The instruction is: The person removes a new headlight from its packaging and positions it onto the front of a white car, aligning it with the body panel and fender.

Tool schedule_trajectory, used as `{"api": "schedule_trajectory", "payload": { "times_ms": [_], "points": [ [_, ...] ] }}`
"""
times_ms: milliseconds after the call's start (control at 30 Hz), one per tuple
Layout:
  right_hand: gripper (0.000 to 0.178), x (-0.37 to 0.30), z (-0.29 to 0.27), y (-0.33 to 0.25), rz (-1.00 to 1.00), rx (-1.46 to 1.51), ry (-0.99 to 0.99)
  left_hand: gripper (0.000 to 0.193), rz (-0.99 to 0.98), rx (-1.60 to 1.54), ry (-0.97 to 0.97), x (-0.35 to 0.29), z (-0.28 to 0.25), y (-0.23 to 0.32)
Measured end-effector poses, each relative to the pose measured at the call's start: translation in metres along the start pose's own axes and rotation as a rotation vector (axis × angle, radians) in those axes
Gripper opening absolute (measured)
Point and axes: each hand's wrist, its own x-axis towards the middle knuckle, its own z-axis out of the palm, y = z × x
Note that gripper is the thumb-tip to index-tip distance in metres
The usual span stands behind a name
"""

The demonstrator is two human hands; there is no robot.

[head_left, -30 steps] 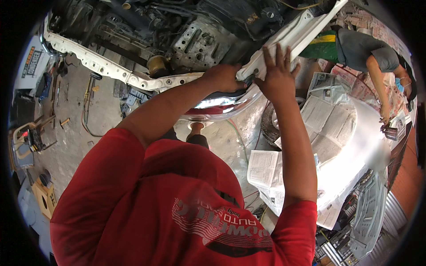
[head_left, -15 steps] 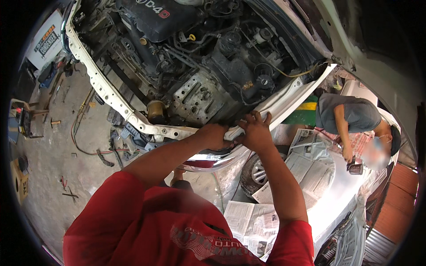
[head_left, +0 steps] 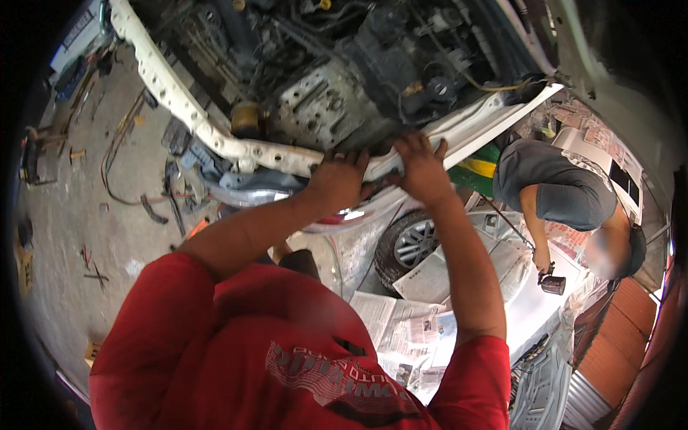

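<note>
Loosely bent, left hand and right hand touch white frame, grip unclear; red shirt bears lettering.

Both bare arms reach forward, hands close together at the front edge of the engine bay, toward its right corner. The left forearm slants inward; its wrist bends, so the left hand points its fingers away. The right forearm leans slightly leftward; the right hand lies back upward, fingers spread.
</note>
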Motion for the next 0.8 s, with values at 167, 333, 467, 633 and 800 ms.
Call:
{"api": "schedule_trajectory", "payload": {
  "times_ms": [167,333,467,633,800],
  "points": [
    [0.062,0.001,-0.006,-0.003,-0.089,-0.05,-0.103,0.065,-0.064,0.076,0.155,-0.018,0.018,0.01],
    [0.039,-0.005,-0.008,-0.006,-0.149,-0.162,-0.028,0.058,-0.062,-0.008,0.433,-0.027,0.041,0.017],
    [0.024,-0.012,0.002,-0.012,-0.044,-0.095,-0.038,0.055,-0.028,-0.041,0.488,-0.029,0.047,0.015],
    [0.016,-0.011,0.014,-0.016,0.004,-0.057,-0.034,0.06,-0.009,-0.107,0.481,-0.029,0.046,0.013],
    [0.012,-0.018,0.031,-0.01,-0.041,0.023,0.182,0.071,0.024,-0.066,0.404,-0.032,0.041,0.012]
  ]
}}
